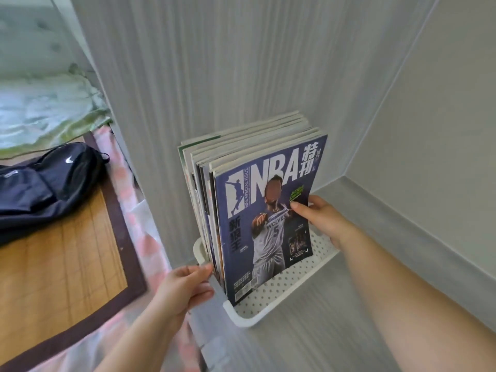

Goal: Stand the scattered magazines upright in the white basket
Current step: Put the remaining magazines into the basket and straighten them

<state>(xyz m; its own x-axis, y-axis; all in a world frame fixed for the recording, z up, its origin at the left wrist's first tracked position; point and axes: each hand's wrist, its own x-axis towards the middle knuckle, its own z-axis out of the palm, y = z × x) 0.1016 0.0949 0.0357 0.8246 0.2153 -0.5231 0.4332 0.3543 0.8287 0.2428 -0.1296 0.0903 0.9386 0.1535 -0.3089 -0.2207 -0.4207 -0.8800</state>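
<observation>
I am facing the white basket, its floor showing rows of small dots. Inside it, the front magazine is showing deep blue with white lettering and a green flash. Left of the basket, a black bag is bearing a white logo.

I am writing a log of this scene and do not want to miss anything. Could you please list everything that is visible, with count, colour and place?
white basket: one, white, perforated, on the grey shelf
magazines: several (exact count unclear), mixed colours, standing upright in the white basket
front magazine: one, blue cover, nearest of the row
bag: one, black, on the mat at left
mat: one, tan with brown border, left
blanket: one, pale green, upper left
left hand: grips the white basket's left rim
right hand: pinches the front magazine's right edge
</observation>
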